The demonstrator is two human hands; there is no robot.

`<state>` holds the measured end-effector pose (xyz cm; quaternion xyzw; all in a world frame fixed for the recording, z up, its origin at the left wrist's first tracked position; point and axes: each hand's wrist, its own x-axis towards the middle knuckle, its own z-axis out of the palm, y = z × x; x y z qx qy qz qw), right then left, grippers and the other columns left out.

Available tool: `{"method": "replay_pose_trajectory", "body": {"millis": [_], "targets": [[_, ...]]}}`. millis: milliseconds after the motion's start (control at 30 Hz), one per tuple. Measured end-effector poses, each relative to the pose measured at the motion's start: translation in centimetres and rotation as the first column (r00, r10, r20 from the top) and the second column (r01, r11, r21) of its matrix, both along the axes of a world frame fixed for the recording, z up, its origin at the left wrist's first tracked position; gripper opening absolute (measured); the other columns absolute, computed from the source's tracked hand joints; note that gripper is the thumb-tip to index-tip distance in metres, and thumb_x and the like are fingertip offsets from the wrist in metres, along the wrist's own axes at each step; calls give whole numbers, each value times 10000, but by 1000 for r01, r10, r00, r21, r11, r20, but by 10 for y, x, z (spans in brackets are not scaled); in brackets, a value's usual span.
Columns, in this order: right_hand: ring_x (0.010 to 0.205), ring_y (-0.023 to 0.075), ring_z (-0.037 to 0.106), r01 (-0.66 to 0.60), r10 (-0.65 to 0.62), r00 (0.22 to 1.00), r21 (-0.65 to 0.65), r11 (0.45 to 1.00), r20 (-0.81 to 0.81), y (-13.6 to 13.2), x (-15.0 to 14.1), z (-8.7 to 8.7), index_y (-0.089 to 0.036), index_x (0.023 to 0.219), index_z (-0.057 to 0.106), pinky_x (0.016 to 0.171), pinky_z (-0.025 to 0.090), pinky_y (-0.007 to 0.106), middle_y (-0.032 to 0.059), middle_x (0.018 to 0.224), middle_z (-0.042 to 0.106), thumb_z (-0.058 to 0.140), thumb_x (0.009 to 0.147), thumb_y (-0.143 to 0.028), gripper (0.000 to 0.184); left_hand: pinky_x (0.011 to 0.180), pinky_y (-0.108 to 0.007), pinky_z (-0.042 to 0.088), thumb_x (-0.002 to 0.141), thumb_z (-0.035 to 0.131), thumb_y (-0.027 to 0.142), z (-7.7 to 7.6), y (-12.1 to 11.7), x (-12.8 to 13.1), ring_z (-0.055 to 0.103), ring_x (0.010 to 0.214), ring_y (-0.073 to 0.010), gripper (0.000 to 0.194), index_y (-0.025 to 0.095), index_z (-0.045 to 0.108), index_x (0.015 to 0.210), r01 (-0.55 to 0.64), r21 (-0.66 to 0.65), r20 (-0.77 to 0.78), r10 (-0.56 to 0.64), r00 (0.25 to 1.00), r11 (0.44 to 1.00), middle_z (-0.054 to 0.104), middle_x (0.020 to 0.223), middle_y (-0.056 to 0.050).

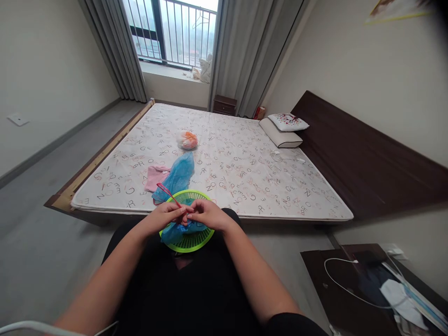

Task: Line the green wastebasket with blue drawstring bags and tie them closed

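A round green plastic basket rests on my lap at the foot of the bed. A blue plastic bag hangs out of it onto the mattress. My left hand and my right hand meet over the basket with fingers pinched together. A thin red stick-like thing slants up and left from my left hand's fingers. I cannot make out what my right hand's fingers hold.
The mattress has a letter-print cover. On it lie a pink cloth, an orange-and-white bundle and a pillow pair. A dark side table with a white cable stands at the lower right. The window is ahead.
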<state>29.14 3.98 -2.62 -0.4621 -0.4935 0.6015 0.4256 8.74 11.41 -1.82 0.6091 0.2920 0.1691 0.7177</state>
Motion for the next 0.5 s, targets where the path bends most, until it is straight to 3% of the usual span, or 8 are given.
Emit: {"method": "replay_pose_trajectory", "body": {"millis": [100, 167, 300, 400, 500], "targets": [[671, 122, 609, 48, -47, 999, -37, 998, 25, 1, -4, -1, -195, 848, 638, 624, 423, 229, -4, 763, 700, 782, 788, -409, 265, 710, -323, 576, 864, 735, 485, 5, 1, -2, 706, 751, -227, 304, 196, 830, 891, 27, 182, -39, -21, 999, 983, 774, 798, -84], [637, 117, 585, 100, -97, 994, -74, 992, 41, 1, -7, -1, -197, 850, 634, 599, 409, 226, -12, 730, 681, 758, 802, -384, 230, 807, -349, 585, 882, 712, 471, 6, 2, -4, 714, 859, -250, 287, 212, 826, 835, 21, 332, -76, 4, 997, 943, 789, 891, -89], [625, 110, 562, 184, -177, 981, -79, 980, 82, 3, -10, -2, -192, 838, 640, 602, 406, 228, -19, 706, 656, 719, 821, -358, 184, 1027, -387, 523, 934, 643, 470, 2, 1, -3, 689, 1079, -265, 290, 251, 830, 973, -61, 614, -118, 168, 979, 787, 779, 1074, -77], [703, 119, 605, 172, -170, 984, -31, 985, 48, 4, -10, -3, -186, 819, 650, 680, 446, 239, 2, 776, 689, 705, 838, -377, 200, 1032, -380, 521, 964, 602, 475, -3, -7, 2, 687, 1067, -248, 332, 250, 811, 1092, -185, 707, -78, 336, 939, 682, 758, 1105, -81], [742, 123, 625, 182, -182, 983, -25, 983, -4, 5, -10, -5, -189, 839, 654, 721, 463, 240, 2, 804, 700, 724, 829, -394, 217, 991, -359, 544, 979, 589, 452, -10, -16, 7, 693, 1024, -239, 336, 234, 803, 1120, -280, 751, 3, 422, 907, 598, 747, 1100, -94]]}}
